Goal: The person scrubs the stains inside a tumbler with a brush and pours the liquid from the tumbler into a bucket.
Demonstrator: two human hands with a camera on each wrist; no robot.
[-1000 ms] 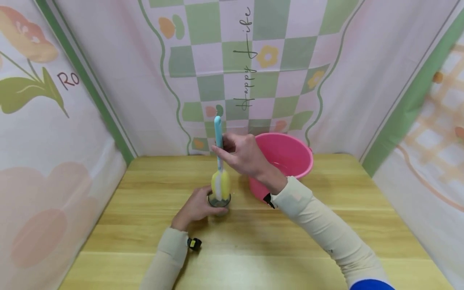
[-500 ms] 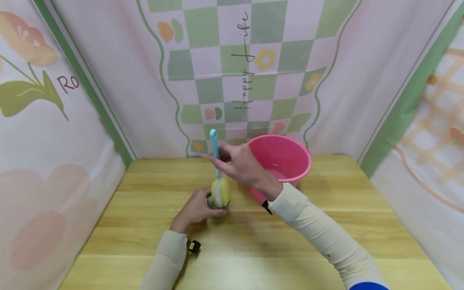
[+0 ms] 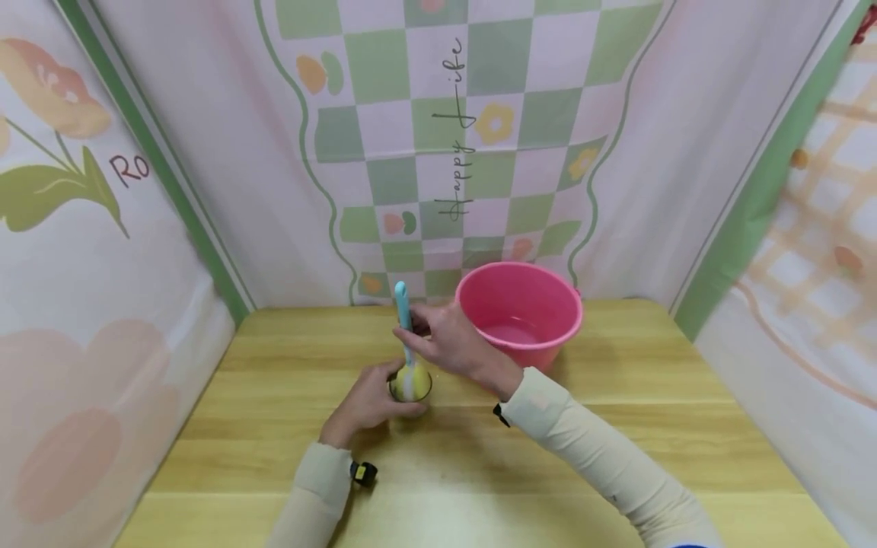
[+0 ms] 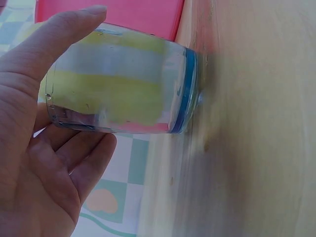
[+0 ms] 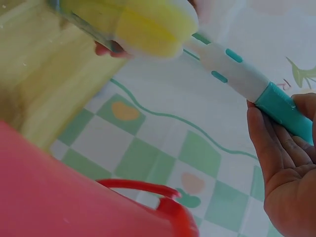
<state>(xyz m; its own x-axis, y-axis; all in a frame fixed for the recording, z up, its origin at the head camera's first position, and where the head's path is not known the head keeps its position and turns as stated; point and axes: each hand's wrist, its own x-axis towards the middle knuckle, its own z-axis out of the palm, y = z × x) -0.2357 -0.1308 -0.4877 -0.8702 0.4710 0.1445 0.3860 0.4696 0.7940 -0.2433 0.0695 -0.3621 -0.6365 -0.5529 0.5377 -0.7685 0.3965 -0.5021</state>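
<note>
A clear glass cup (image 4: pixel 173 98) with a blue band near its base stands upright on the table. My left hand (image 3: pixel 366 399) grips it around the side, thumb and fingers on opposite sides. Inside the glass sits the yellow and white sponge head (image 3: pixel 413 382) of a bottle brush, most of it below the rim. My right hand (image 3: pixel 448 335) pinches the brush's teal handle (image 5: pixel 284 109) above the glass. Through the cup wall the left wrist view shows the sponge (image 4: pixel 108 94) filling much of the inside.
A pink bucket (image 3: pixel 518 346) stands behind and to the right of the glass, close to my right forearm. Its red handle (image 5: pixel 140 185) shows in the right wrist view. Patterned cloth (image 3: pixel 507 175) hangs behind the wooden table (image 3: pixel 548 487).
My right hand has moved down with the bottle brush, and the sponge head has sunk deeper into the glass. My left hand has kept its hold on the glass.
</note>
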